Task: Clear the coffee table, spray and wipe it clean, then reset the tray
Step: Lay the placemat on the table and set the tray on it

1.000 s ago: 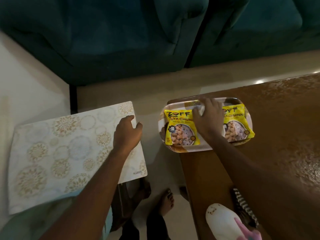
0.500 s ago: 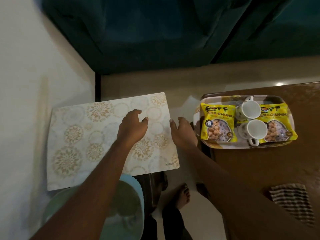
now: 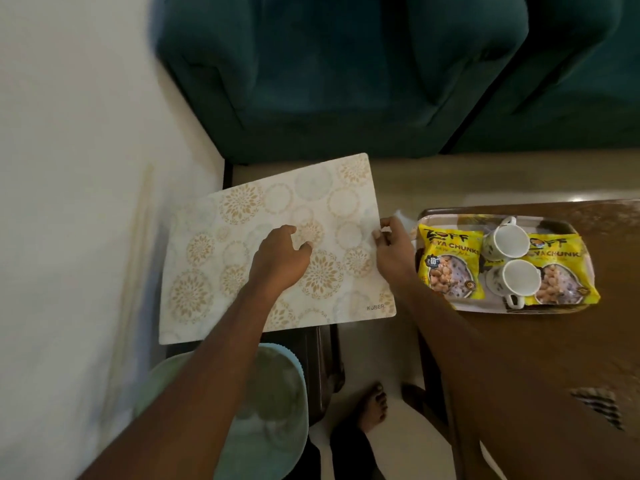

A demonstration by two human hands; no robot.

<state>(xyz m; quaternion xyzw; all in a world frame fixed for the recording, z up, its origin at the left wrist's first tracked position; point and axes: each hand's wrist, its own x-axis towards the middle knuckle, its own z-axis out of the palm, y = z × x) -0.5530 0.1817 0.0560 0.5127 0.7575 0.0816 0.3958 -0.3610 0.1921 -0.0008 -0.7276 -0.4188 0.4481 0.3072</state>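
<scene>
The placemat (image 3: 277,247) lies on a low stand left of the tray (image 3: 485,308) on the brown surface (image 3: 554,358); left hand (image 3: 280,261) rests loose-fingered on it while the right hand (image 3: 391,251) pinches its edge, so lifting it level with both hands looks best.

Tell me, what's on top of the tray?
Two yellow snack packets and two white cups sit on the tray. Whatever lies under the packets is covered.

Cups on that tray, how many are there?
2, both white, on the tray between the two yellow packets: one cup farther from the person, the other cup nearer. None appears hidden.
</scene>
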